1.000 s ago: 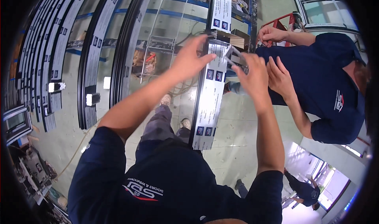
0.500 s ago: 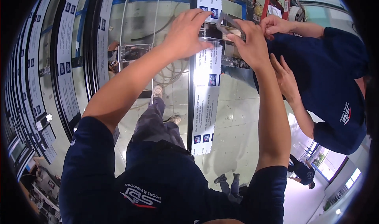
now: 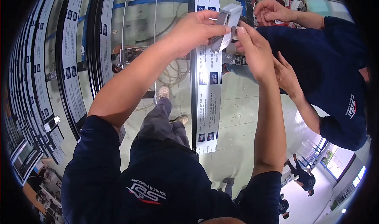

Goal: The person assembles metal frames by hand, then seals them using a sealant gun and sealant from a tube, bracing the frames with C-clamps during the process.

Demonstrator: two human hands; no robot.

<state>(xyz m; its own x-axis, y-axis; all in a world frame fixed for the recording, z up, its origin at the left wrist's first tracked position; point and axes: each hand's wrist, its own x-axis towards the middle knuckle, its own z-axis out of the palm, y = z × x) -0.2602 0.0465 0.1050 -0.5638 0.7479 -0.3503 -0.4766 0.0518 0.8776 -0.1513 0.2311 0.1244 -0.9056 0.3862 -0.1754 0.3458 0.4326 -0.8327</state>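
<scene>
While a grey metal fitting (image 3: 226, 24) is pinched by the left hand (image 3: 196, 28) at the top of the film-wrapped upright profile (image 3: 208, 89), the right hand (image 3: 252, 46) presses its fingertips alongside; seating appears unfinished, with protective film not yet removed.

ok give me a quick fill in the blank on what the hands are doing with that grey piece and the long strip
1. The left hand grips a small ____ metal piece.
2. The right hand touches that piece from the person's ____ side.
3. The long profile below it wears a white film with ____ squares.
4. The co-worker's sleeve is dark ____.

Missing words: grey; right; blue; blue
</scene>
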